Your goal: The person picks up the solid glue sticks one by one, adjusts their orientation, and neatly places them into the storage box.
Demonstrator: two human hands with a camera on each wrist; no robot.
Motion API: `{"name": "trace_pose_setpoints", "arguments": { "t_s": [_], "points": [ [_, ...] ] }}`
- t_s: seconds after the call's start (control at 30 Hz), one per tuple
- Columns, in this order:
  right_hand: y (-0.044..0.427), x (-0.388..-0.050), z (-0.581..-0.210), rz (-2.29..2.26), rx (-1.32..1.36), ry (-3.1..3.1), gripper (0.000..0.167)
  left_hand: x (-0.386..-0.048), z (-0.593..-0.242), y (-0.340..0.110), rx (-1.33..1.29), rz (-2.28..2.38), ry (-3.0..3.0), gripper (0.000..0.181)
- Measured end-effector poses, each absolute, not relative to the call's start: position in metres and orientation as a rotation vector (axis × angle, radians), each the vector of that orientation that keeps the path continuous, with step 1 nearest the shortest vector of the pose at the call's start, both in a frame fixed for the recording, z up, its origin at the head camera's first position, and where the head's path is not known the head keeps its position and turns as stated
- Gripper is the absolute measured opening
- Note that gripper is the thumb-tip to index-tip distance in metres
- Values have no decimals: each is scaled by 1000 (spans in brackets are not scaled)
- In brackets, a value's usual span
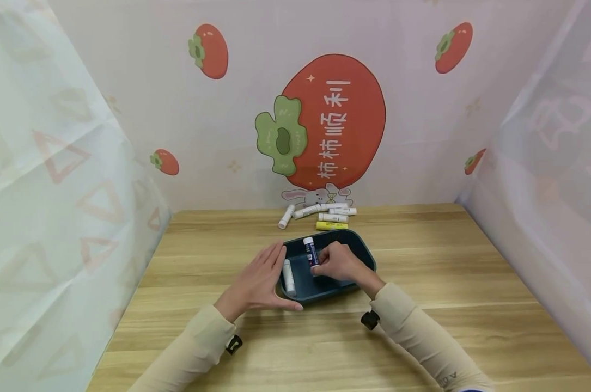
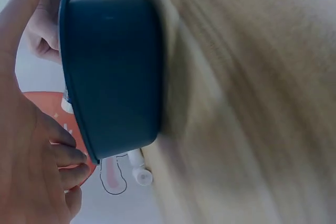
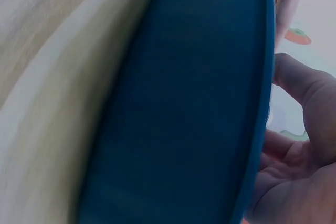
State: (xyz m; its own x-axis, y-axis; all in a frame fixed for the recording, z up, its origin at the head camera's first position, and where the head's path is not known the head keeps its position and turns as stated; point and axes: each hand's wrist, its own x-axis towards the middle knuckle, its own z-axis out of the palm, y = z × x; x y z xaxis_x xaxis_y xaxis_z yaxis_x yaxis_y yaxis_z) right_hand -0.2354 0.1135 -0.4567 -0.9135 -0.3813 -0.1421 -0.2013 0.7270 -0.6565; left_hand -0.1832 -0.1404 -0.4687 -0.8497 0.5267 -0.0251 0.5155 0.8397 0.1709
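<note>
Head view bright, wrist views dim (blurry)

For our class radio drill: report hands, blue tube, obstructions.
Right hand pinching blue tube at tray. Left hand open, tray's left end. White tube inside; nothing visibly blocking.

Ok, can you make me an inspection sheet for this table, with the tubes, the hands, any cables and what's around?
Surface: wood-grain table.
Job's things: dark blue tray with a white tube and a blue tube inside.
Clutter: several loose white tubes and a yellow tube beyond the tray.
Left hand: at the tray's left end, thumb spread.
Right hand: holds the blue tube.
Cables: nothing seen.
Surroundings: fruit-printed backdrop.
</note>
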Motion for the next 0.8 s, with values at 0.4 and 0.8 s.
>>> {"name": "trace_pose_setpoints", "arguments": {
  "t_s": [0.4, 0.8],
  "points": [
    [89, -234, -464, -793, -422, 2547, 48, -180, -479, -140, 812, 280, 2937, 136],
    [74, -233, -470, -720, -394, 2528, 52, -180, -483, -140, 811, 270, 2952, 130]
  ]
}}
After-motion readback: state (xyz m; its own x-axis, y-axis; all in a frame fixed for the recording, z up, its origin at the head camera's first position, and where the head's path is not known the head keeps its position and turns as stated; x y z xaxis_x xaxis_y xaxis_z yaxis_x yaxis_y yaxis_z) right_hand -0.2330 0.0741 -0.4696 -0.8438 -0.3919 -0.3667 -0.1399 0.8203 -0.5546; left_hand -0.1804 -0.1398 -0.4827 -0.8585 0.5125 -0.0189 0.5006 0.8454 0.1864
